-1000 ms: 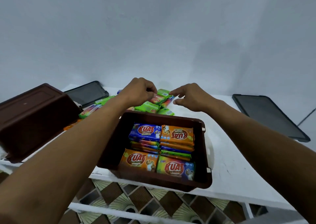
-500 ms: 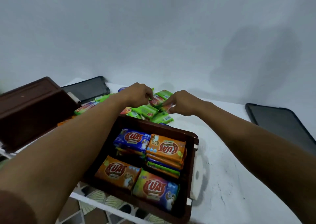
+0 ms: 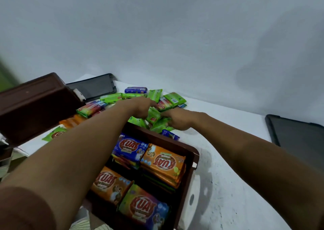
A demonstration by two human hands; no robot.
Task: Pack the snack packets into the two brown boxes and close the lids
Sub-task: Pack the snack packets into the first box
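Reaching past the open box (image 3: 195, 152) at lower centre, filled with glossy orange and blue KUAT packets (image 3: 163, 163), the right hand (image 3: 177, 120) grips green packets (image 3: 154, 117) from the loose mid-frame pile. The left hand (image 3: 140, 106) curls onto the pile, its grip unclear. A second box (image 3: 35, 106) sits at left.

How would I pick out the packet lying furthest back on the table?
Find the open brown box at the front of the table, then the loose pile of packets behind it. At the pile's far edge, nearest the wall, lies the blue packet; its immediate neighbours are all green.
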